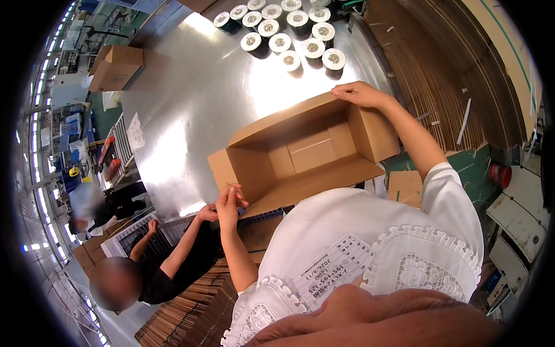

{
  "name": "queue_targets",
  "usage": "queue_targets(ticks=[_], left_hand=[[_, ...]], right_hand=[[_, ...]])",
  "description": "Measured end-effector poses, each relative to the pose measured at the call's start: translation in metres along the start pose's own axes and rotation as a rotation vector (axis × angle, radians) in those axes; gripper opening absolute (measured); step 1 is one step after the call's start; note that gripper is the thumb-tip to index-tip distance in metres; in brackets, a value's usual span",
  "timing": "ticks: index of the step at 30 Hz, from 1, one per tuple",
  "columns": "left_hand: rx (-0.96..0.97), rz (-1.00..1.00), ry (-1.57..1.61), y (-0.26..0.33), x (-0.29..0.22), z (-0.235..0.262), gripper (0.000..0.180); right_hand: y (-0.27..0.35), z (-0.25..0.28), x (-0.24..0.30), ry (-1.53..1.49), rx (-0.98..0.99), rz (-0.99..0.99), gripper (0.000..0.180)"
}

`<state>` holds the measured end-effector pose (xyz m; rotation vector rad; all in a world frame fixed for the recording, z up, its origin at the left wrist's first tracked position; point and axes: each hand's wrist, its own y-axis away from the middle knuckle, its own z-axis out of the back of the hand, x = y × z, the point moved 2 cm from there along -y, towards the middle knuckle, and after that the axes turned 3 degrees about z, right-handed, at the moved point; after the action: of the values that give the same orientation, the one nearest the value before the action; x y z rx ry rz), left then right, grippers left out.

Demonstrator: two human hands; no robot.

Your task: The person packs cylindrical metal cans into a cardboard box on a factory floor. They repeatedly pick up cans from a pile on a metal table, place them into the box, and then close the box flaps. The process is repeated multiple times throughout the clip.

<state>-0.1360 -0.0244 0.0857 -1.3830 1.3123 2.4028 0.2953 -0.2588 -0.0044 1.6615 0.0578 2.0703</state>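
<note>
The open box [306,153] lies on its side on the shiny bench [191,98]. The left hand [230,199] pinches a near flap with closed fingers. The right hand [358,92] grips the far top edge, keeping the box steady. Round cans [289,34] stand behind.

I see the open box [306,153] on the table [191,115] at frame centre, the cans [283,29] behind it at top, flat cardboard stacks [445,75] at upper right.
</note>
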Motion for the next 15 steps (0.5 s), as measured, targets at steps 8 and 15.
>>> queue_targets(ticks=[8,15], left_hand=[[-0.384,-0.029,0.299,0.042,0.158,0.067,0.027],[-0.055,0.163,-0.647,0.088,0.285,0.064,0.054]], right_hand=[[-0.003,0.003,-0.017,-0.252,0.013,-0.068,0.051],[-0.010,-0.030,0.008,0.423,-0.031,0.214,0.041]])
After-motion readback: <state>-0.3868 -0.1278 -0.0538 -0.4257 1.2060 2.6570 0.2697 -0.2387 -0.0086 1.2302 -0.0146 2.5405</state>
